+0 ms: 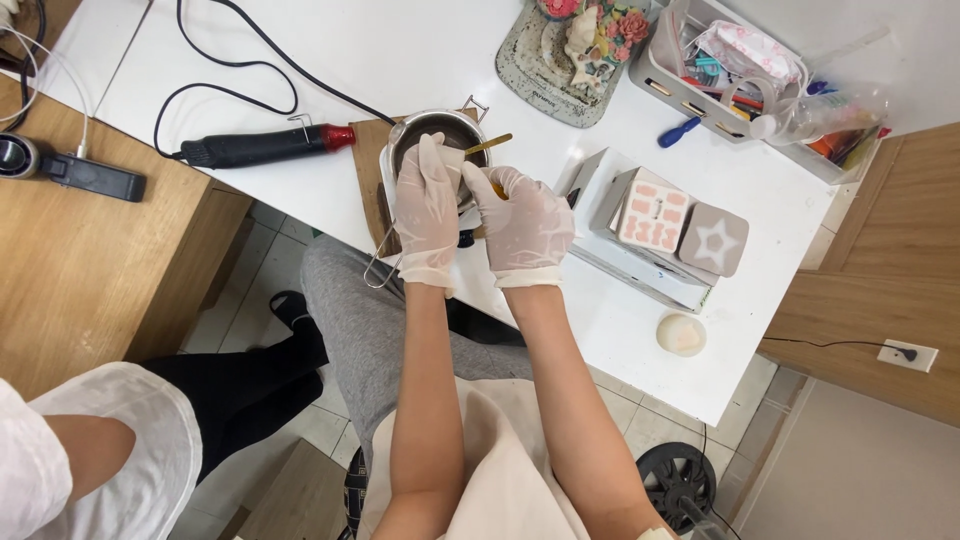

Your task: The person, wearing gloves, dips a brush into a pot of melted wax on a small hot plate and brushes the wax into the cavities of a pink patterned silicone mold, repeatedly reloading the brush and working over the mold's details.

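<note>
Both my hands wear thin whitish gloves and meet over a small metal pot (420,132) with a wire handle, which sits on a brown board (368,160) at the near edge of the white table (420,50). My left hand (428,205) grips a pale flat piece above the pot's rim. My right hand (524,225) pinches something small and orange against it. A wooden stick (492,144) pokes out from behind my fingers over the pot. What lies inside the pot is hidden by my hands.
A black and red heat gun (262,147) with its cable lies left of the pot. Right of my hands stand a grey box with patterned moulds (668,222) and a small round white candle (681,334). An organiser tray (735,70) and decorated plate (570,50) sit further back. Another person's sleeve (95,450) is at lower left.
</note>
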